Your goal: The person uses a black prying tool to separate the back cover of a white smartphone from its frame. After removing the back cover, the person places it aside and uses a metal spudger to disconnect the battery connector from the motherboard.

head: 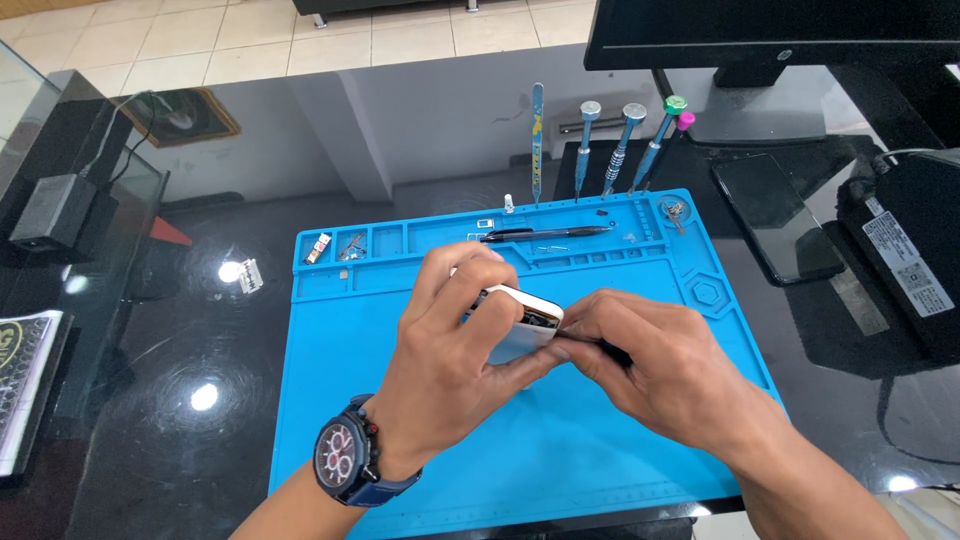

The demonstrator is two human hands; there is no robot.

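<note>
Over a blue repair mat (350,330), my left hand (450,340) grips a white-backed phone (525,315) tilted on its edge, with the open end and its innards facing right. My right hand (650,360) pinches a thin dark tool (610,350) whose tip meets the phone's open edge. A dark wristwatch (345,455) sits on my left wrist.
Several screwdrivers (620,150) and a thin pry tool (537,140) stand upright along the mat's far edge. Black tweezers (545,234) and small parts lie in the mat's trays. A dark phone (775,215) rests at right, under a monitor (770,35). The table is glossy black.
</note>
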